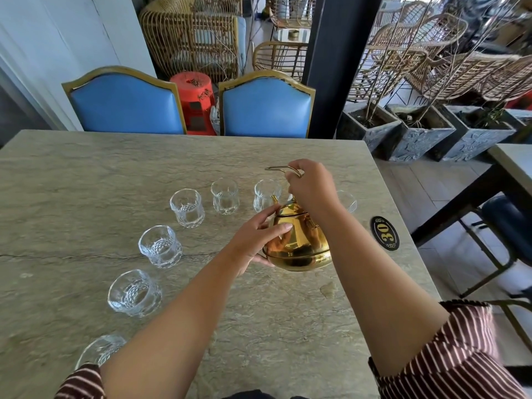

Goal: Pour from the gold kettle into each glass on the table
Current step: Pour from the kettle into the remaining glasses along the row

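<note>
The gold kettle (299, 240) hangs a little above the stone table (72, 174), right of centre. My right hand (312, 187) is shut on its wire handle above the lid. My left hand (256, 240) cups the kettle's left side and base. Its spout points away toward a clear glass (266, 194). Several cut glasses curve to the left: one (225, 196), another (187, 208), a third (160, 246), a lower one (134, 292), and one partly hidden by my left arm (99, 349). Another glass (347, 200) peeks out behind my right wrist.
A black oval plaque with the number 30 (385, 233) lies near the table's right edge. Two blue chairs (264, 108) stand at the far side. A second table (512, 162) and stone planters (423, 133) are to the right.
</note>
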The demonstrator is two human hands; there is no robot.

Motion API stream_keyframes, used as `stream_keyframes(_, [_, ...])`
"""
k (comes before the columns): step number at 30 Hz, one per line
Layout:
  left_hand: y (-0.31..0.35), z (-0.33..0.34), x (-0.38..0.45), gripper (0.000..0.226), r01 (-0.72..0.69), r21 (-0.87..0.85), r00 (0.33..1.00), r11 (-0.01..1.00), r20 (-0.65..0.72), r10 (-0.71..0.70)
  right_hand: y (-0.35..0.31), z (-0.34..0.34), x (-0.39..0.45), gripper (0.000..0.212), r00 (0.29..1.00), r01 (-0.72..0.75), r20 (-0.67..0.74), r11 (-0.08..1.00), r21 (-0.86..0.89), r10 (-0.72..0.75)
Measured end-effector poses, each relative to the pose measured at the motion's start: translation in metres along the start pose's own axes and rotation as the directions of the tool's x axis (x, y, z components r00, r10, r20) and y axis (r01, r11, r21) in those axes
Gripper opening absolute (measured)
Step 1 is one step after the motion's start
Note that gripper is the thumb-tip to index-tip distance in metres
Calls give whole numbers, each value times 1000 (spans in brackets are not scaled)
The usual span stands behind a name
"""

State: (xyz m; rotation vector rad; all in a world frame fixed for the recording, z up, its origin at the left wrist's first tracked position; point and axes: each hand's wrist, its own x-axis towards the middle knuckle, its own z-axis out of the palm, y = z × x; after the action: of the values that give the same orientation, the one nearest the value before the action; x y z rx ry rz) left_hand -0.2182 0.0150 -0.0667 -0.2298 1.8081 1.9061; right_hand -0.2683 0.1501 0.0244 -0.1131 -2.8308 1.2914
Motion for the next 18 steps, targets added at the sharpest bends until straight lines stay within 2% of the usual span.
stream_keyframes(18, [3,8,-2,65,-7,75,1000,997,-9,8,11,-7,-6,37,1000,-16,-19,999,49,17])
